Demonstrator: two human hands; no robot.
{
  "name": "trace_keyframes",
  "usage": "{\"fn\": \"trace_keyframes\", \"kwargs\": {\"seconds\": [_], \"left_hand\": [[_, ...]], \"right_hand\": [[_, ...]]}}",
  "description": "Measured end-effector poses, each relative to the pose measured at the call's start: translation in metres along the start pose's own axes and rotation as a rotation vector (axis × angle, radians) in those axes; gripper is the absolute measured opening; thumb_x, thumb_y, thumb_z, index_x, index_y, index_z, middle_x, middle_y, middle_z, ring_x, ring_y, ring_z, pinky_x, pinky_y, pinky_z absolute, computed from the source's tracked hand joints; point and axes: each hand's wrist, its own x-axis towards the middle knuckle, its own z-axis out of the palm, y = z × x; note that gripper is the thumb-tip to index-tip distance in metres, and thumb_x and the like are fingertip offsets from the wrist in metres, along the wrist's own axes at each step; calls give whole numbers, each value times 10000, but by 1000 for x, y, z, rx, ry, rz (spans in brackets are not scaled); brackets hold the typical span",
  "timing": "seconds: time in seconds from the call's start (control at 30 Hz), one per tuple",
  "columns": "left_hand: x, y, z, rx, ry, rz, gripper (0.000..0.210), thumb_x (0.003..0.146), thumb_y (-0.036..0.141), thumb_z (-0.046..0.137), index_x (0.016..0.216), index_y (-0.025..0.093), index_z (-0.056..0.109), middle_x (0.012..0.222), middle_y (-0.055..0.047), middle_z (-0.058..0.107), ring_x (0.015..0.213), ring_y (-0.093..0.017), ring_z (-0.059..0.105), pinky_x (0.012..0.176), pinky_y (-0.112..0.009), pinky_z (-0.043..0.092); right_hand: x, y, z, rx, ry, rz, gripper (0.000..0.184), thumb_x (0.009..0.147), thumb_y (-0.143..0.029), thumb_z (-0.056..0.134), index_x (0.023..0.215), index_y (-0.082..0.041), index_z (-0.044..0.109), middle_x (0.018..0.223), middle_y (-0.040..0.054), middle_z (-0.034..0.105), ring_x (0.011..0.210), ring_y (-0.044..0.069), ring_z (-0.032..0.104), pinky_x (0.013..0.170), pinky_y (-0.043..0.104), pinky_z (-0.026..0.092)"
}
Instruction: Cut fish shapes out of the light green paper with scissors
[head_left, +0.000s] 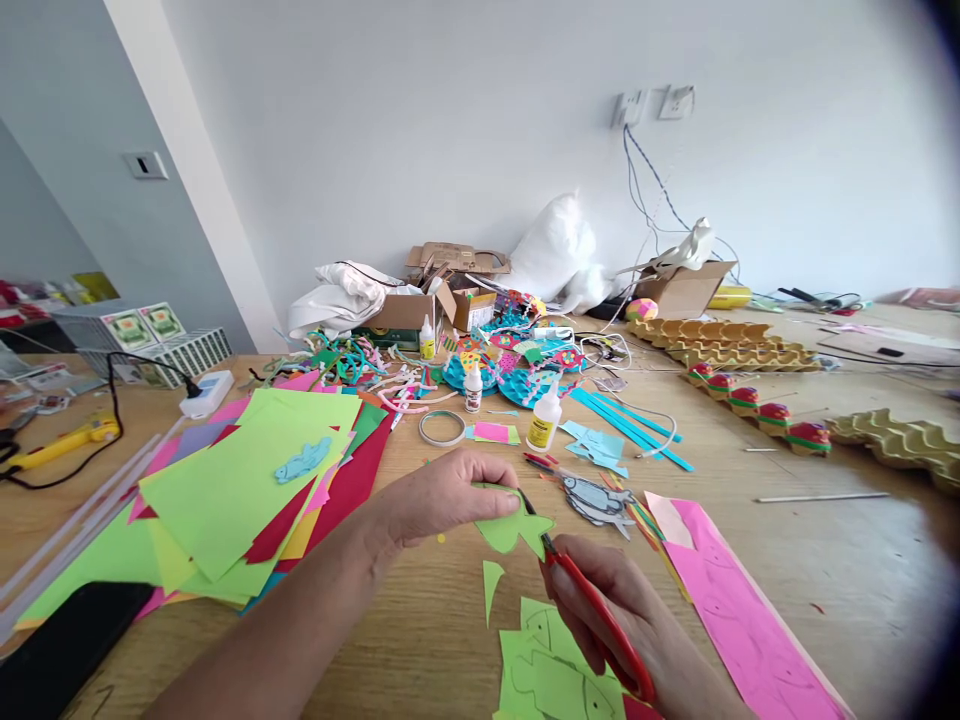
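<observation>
My left hand (450,490) pinches a light green paper fish cutout (504,532) between thumb and fingers. Red-handled scissors (600,612) are gripped in my right hand (637,615), their dark blades spread around the cutout's tail end. Below it on the table lies a thin green paper scrap (491,585). Green sheets with drawn fish (559,665) are partly hidden under my right hand. Grey-blue paper fish (596,498) rest just beyond that hand, and a pink strip with fish outlines (739,600) lies to its right.
Stacked coloured paper (247,480) covers the left, a blue paper fish (303,460) on top. A black phone (75,640) lies near the front. Glue bottles (544,420), a tape roll (442,428) and blue strips (622,425) stand or lie ahead. Egg-carton pieces (727,345) sit right.
</observation>
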Motion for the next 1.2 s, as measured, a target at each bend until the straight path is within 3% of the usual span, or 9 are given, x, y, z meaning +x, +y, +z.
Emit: {"fn": "trace_keyframes", "kwargs": {"seconds": [0.43,0.6,0.77,0.9,1.2], "left_hand": [[-2,-4,-15,90,-134,-15,120,742,238,518,669,147,546,614,45,478,570,-72,395,535,-199,280],[3,-7,-18,127,-87,-25,141,751,244,527,657,138,533,595,54,443,552,-61,380,527,-189,287],[6,-10,-14,148,-161,10,72,759,159,513,770,146,582,688,38,518,615,-59,460,571,-172,357],[8,-8,-8,186,-163,-4,125,764,120,492,827,168,590,758,32,537,655,-60,497,581,-162,391],[10,-2,1,311,-105,10,179,711,73,469,815,157,588,709,34,522,612,-66,497,554,-179,420]], "right_hand": [[1,-1,-2,-73,3,35,436,790,-590,446,572,-219,373,386,-96,328,335,65,261,351,188,220],[6,-2,-6,-70,84,-32,386,824,-533,385,595,-223,395,428,-67,378,413,108,339,414,212,290],[6,-2,-9,-138,159,-113,355,809,-523,426,629,-218,454,529,-40,432,493,136,407,465,228,348],[6,1,-11,-175,205,-91,328,808,-509,444,658,-220,484,557,-27,463,525,156,443,493,246,377],[8,-1,-6,-13,346,-95,246,699,-436,599,745,-217,497,552,-56,474,490,121,399,447,221,341]]}}
